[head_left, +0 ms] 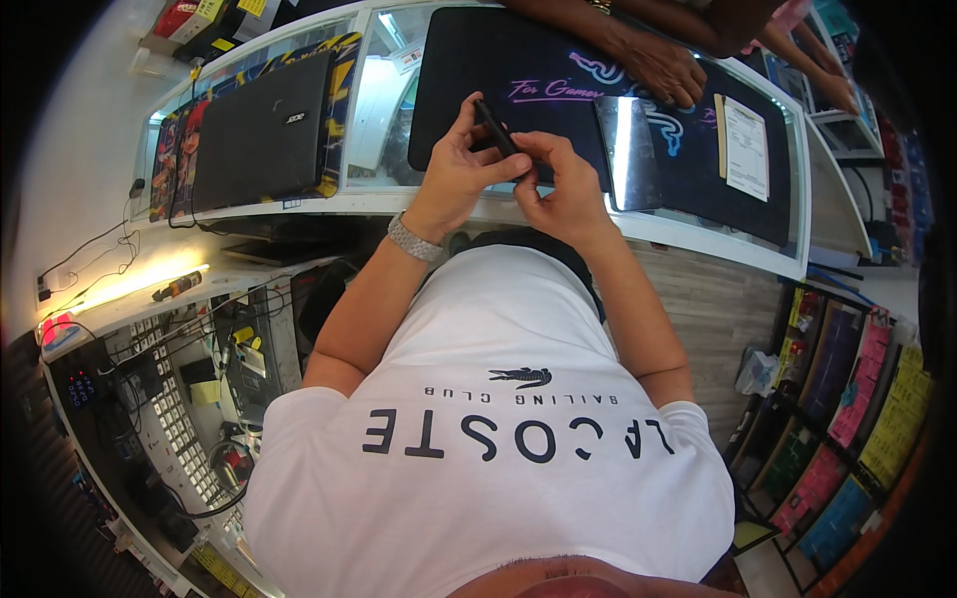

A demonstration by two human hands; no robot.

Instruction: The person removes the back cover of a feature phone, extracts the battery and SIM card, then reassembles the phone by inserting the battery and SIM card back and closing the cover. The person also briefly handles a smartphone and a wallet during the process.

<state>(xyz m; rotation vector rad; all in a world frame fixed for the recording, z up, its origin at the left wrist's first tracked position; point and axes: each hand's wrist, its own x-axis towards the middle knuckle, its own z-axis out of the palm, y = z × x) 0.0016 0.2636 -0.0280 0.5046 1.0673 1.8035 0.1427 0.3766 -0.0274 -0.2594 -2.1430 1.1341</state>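
A slim black smartphone (494, 128), tilted and seen almost edge-on, is held between my two hands above the counter's near edge. My left hand (454, 171) wraps round it from the left, fingers behind and thumb across its near end. From the right, my right hand (566, 187) grips the same near end with bent fingers. The phone's screen cannot be made out from here. Beneath and beyond lies a black desk mat (454, 60) with coloured print. Just right of my right hand, a dark glossy tablet-like panel (630, 159) lies on the mat, reflecting a light strip.
Another person's hand (666, 72) rests at the mat's far side. A clipboard with paper (744, 149) lies to the right, a closed black laptop (261, 130) to the left on the glass counter (384, 179). A cluttered workbench (169, 399) with cables stands at lower left.
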